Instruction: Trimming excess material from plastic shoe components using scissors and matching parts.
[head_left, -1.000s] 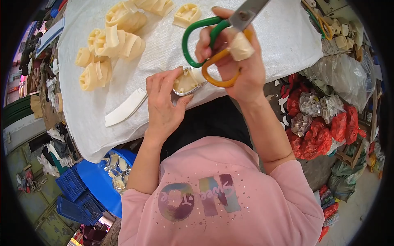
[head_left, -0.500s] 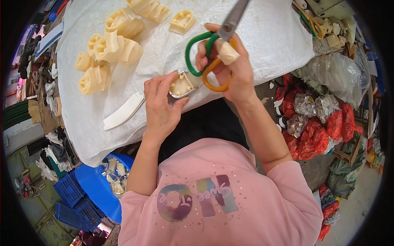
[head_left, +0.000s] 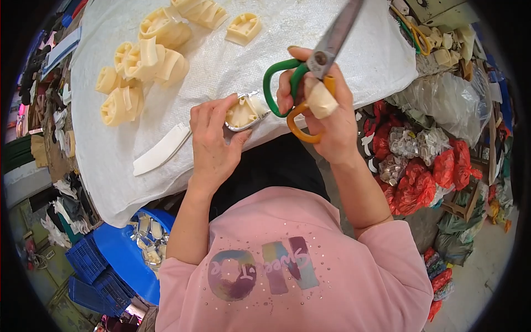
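Note:
Near the front edge of the covered table, my left hand (head_left: pixel 213 133) grips a small rounded piece (head_left: pixel 241 113), its cream moulded inside framed by a shiny silver rim. The fingers curl over its left side, with the thumb at its lower edge. To the right, my right hand (head_left: pixel 337 133) is closed around scissors (head_left: pixel 319 58) with one green and one orange handle; their blades point up and away. Cream wrapping covers one finger or the thumb of that hand. A curved white strip (head_left: pixel 161 151) lies on the table left of my left hand.
Several cream moulded parts (head_left: pixel 165 30) lie in stacks at the far left of the white table cover (head_left: pixel 215 61). A single cream part (head_left: pixel 243 29) sits apart. Below left is a blue tub (head_left: pixel 113 243) of silver-rimmed pieces. Red plastic bags (head_left: pixel 412 188) rest on the right.
My right hand has shifted right and slightly nearer with the scissors, away from the silver-rimmed piece. My left hand keeps its hold on that piece, almost in the same place.

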A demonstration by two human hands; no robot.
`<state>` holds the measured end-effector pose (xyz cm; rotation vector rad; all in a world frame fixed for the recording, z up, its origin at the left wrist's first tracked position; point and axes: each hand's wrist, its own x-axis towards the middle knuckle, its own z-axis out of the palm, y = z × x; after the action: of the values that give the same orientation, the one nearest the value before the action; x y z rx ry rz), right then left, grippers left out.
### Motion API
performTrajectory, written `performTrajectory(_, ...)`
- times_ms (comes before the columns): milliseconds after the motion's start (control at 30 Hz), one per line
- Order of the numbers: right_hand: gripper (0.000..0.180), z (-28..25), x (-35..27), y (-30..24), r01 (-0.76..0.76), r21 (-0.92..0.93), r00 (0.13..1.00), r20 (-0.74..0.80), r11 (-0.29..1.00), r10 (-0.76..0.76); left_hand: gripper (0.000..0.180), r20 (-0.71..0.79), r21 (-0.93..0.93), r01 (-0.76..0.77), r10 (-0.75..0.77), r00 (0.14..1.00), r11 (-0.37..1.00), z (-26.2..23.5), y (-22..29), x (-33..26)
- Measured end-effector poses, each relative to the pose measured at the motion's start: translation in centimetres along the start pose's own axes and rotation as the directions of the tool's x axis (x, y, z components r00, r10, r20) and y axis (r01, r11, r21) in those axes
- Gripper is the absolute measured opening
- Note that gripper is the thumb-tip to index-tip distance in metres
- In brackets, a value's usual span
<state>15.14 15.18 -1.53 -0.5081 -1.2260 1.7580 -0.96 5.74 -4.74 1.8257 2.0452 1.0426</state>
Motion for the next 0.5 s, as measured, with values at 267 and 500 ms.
performTrajectory(267,0.038,-0.7,0.6,0.4,-0.007,-0.144,0.996,0.090,0.989,0.021,0.058,0.010,-0.034,-0.010,0.010,1.000,0.999,0.1,-0.2,0.0)
performTrajectory(500,0.039,-1.1,1.1,0.6,-0.119,-0.089,0.991,0.050,0.989,0.124,0.058,-0.022,0.001,-0.030,0.030,0.999,1.000,0.0,-0.1,0.0)
